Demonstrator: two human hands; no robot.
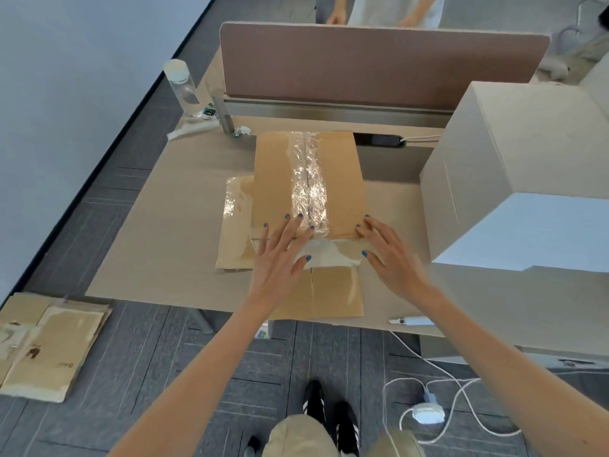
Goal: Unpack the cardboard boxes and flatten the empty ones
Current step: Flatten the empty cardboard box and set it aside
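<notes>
A flattened cardboard box (273, 179), clear tape down its middle, lies at the centre of a desk (164, 232). Both hands press its near end with fingers straight and spread, gripping nothing: left hand (280, 255) on the tape, right hand (393, 258) at the right edge. At 8 o'clock, a stack of flattened boxes (52, 344) sits on the floor. At 3 o'clock, a large pale box (514, 159) stands upright, probably still to be done.
</notes>
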